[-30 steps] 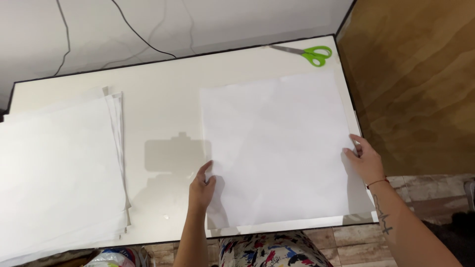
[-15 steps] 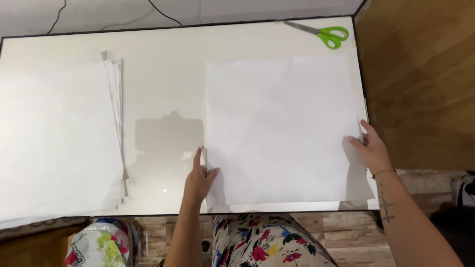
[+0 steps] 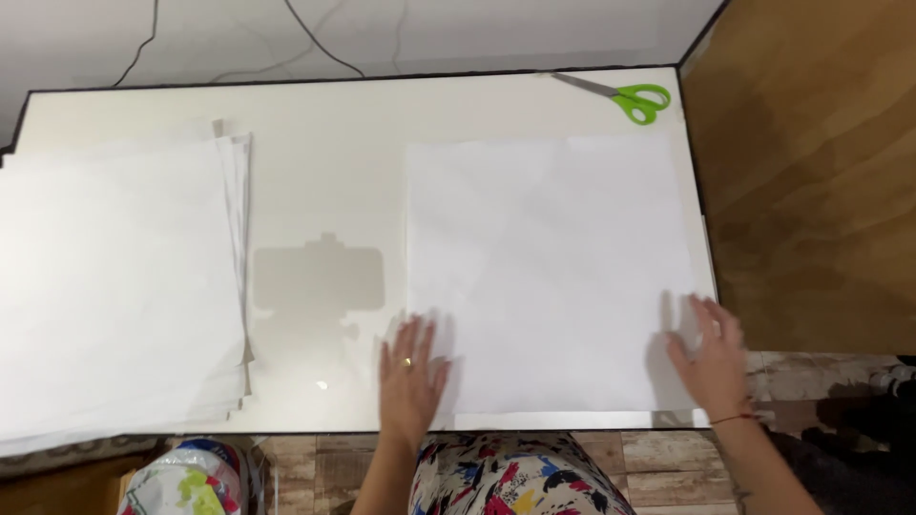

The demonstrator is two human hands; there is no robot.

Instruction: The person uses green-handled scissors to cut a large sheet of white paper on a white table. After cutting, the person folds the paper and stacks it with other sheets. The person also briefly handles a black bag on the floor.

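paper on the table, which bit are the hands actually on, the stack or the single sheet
The single sheet, lying alone right of centre: the left hand and right hand rest on its near corners. The stack lies untouched at the far left.

white table bears paper sheet, paper stack, scissors

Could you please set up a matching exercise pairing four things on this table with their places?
Things:
1. scissors
2. stack of paper
3. single sheet
4. left hand

Places:
A. table's left side
B. sheet's near left corner
C. far right corner
D. flat between both hands

Pairs: 1-C, 2-A, 3-D, 4-B
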